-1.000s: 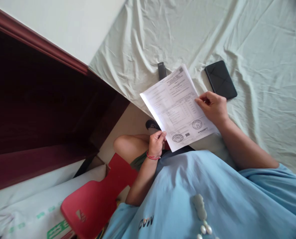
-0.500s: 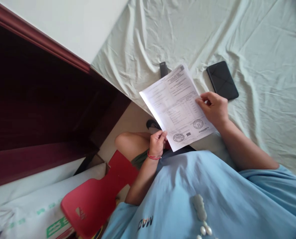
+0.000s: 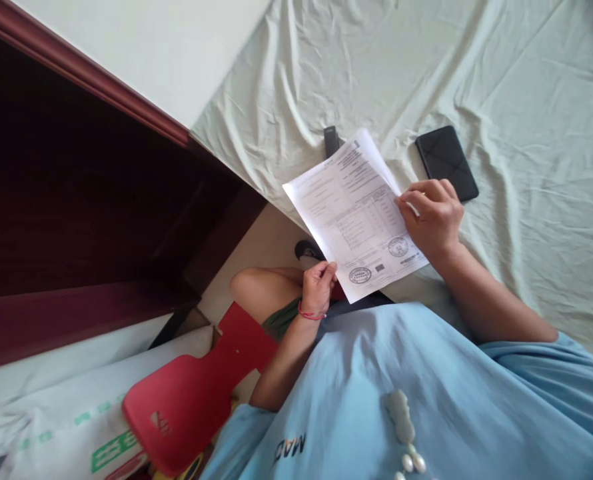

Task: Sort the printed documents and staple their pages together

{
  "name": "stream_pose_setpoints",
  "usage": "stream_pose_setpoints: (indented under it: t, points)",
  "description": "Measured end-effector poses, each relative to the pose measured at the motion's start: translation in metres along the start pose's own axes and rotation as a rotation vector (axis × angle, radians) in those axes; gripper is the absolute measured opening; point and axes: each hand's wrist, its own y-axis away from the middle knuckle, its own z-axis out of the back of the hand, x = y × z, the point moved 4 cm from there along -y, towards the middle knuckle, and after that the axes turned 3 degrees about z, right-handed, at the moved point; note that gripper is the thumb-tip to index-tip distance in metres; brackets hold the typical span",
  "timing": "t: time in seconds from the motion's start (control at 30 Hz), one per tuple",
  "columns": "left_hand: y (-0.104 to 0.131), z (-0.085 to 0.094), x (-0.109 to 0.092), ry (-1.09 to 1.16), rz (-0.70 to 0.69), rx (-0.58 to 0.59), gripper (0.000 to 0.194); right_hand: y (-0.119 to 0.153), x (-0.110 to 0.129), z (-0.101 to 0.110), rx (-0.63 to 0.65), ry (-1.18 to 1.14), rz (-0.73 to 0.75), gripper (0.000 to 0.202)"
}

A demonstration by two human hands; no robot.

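Printed paper sheets (image 3: 351, 223) with round stamps and small text are held up in front of my body, over the edge of the bed. My left hand (image 3: 319, 287), with a red cord on its wrist, pinches their lower left corner. At the right edge my right hand (image 3: 432, 215) has its thumb and bent fingers closed on the paper. Just beyond that hand, a black phone-like case (image 3: 446, 163) lies on the sheet. A small black object (image 3: 331, 141) shows past the paper's top edge, partly covered by it.
A wrinkled pale green bedsheet (image 3: 536, 133) covers the bed. On the left stands a dark red wooden cabinet (image 3: 76, 200) beneath a white surface (image 3: 146, 53). Lower left are a red chair-like piece (image 3: 181, 407) and white printed sacks (image 3: 51, 413).
My right hand has shifted slightly up along the paper's right edge, its fingers lifting a little. The left hand keeps its pinch, and the sheets have barely moved.
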Motion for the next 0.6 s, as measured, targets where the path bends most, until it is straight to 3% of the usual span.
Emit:
stream_pose_setpoints:
  t: [0.23,0.33,0.43,0.6]
  points:
    - [0.004,-0.005,-0.002,0.004,0.016,0.001,0.064,0.000,-0.001,-0.001,-0.022,0.019,0.007,0.026]
    - [0.002,-0.005,-0.002,-0.025,0.001,0.003,0.064,-0.002,0.001,0.004,0.012,-0.111,-0.038,0.025]
    - [-0.001,-0.004,-0.001,-0.030,0.024,0.000,0.065,-0.006,-0.005,0.007,0.217,-0.425,-0.187,0.024]
    - [-0.006,-0.007,0.000,0.020,0.050,0.016,0.068,-0.005,-0.027,0.004,0.606,-0.872,-0.568,0.035]
